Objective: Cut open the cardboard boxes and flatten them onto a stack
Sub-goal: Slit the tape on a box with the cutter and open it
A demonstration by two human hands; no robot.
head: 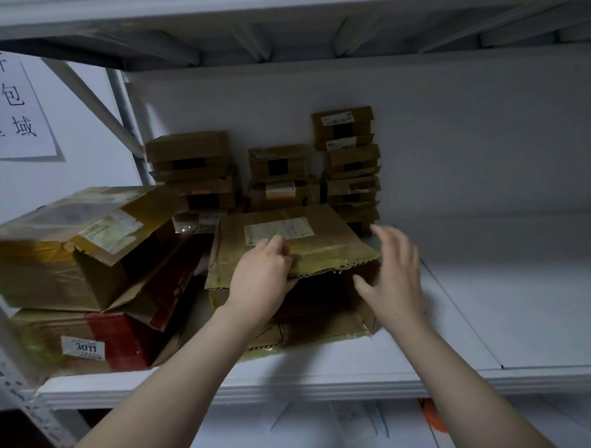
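One labelled brown box [324, 330], left fingers [275, 245] gripping its top flap [325, 253], right fingers [393, 240] spread.

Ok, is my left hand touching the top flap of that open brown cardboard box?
Touching. The head view shows the left hand pinching the top flap of the brown cardboard box at its front edge.

I see a brown corrugated cardboard box [335, 246] at centre. Its cut near edge shows rough fluting, and its top flap is wrapped in glossy yellowish tape under a smooth white paper label [279, 231]. The white shelf board [491, 300] looks to me like matt painted metal. On the left, a large dented cardboard carton [38, 276] shines under wrinkled clear tape. Far back, the small brown cardboard parcels [349, 185] look dull. The white paper sign [12, 106] far left is matt.
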